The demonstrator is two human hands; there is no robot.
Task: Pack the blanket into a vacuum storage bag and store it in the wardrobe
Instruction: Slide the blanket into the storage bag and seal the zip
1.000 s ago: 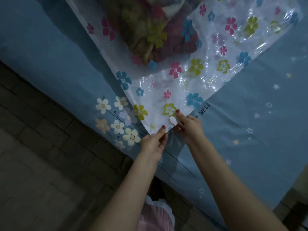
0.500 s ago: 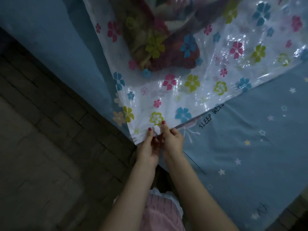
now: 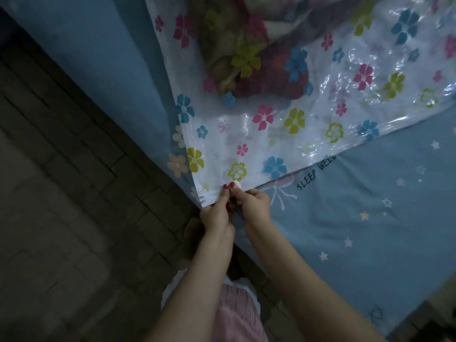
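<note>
Both hands are pinching the near edge of the clear plastic vacuum storage bag printed with pink, blue and green flowers (image 3: 283, 134), right by its near-left corner; the left hand (image 3: 216, 214) has thumb and fingers clamped on the sealed strip, and the right hand (image 3: 254, 203) sits just beside it, touching, its fingers curled round a small white plastic slider clip (image 3: 237, 185) on that same edge; red nail polish shows on both thumbs. The bag lies flat on a light blue bed sheet with small stars and black "SLEEP WELL" lettering (image 3: 370, 218), with its left edge hanging a bit over the side of the bed; inside the bag, toward the far end, you can see the bunched-up dark red and olive patterned blanket (image 3: 251, 67) through the plastic. Left of the bed is a dim brownish tiled floor (image 3: 61, 193); near the bottom, between the forearms, there's a bit of pink striped clothing with white trim (image 3: 237, 309).
</note>
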